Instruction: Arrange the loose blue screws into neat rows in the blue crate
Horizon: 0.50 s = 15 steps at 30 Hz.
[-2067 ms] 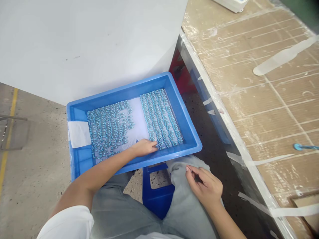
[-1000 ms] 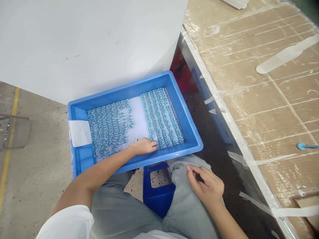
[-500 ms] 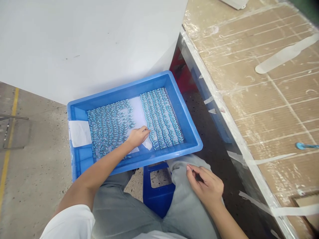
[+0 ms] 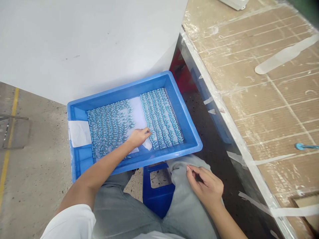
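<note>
A blue plastic tray [image 4: 191, 132] holds many small light-blue pieces with pointed ends, too small to name, in two groups. The left group [image 4: 107, 126] lies in dense, uneven rows; the right group [image 4: 161, 116] forms several slanting columns. White lining shows between them. My left hand [image 4: 139, 136] reaches over the tray, its fingertips pinched together at the near-left edge of the right group. What they grip, if anything, is hidden. Over my right knee, outside the tray, my right hand [image 4: 208, 186] has thumb and forefinger pressed together; nothing between them can be made out.
A white panel [image 4: 87, 43] rises behind the tray. To the right runs a cardboard-covered table [image 4: 249, 83] with tape strips and a blue-headed item [image 4: 300, 146] on it. Below the tray, a blue stool [image 4: 158, 196] shows between my legs. A white paper label [image 4: 79, 133] covers the tray's left wall.
My left hand has shifted very slightly right and down at the edge of the right group. My right hand keeps the same pinch over the knee.
</note>
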Tool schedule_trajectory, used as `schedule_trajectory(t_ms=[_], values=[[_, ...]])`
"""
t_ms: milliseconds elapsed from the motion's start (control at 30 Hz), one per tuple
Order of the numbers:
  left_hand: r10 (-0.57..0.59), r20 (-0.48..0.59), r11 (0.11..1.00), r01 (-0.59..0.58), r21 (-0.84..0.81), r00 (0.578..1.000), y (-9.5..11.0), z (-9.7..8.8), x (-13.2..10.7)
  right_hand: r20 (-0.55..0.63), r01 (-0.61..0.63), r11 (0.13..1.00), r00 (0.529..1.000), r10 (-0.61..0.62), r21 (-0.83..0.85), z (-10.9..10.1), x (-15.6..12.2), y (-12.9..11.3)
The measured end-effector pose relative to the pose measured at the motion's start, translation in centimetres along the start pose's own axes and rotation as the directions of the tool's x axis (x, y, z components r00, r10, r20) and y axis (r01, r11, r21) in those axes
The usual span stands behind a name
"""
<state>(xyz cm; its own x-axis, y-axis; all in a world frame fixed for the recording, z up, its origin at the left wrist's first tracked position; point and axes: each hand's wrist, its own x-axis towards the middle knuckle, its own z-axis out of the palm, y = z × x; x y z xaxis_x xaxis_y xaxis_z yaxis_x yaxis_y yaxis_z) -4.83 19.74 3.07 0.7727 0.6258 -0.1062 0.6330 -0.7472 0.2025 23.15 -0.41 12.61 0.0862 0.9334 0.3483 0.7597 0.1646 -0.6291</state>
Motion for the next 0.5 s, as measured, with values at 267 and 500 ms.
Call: schedule_trajectory(t_ms=[267, 500], values=[[-0.221, -0.241, 0.909, 0.11, -0.401, 0.945, 2.3, -4.0, -0.1, -0.004, -0.005, 1.0, 1.0, 0.005, -0.008, 0.0, -0.4, 0.3], [-0.476, -0.595, 0.531, -0.328, -0.781, 0.647, 10.9, -20.3, -7.7, 0.021, -0.118, 0.975, 0.993, 0.116, 0.188, -1.6, 0.9, -1.7]])
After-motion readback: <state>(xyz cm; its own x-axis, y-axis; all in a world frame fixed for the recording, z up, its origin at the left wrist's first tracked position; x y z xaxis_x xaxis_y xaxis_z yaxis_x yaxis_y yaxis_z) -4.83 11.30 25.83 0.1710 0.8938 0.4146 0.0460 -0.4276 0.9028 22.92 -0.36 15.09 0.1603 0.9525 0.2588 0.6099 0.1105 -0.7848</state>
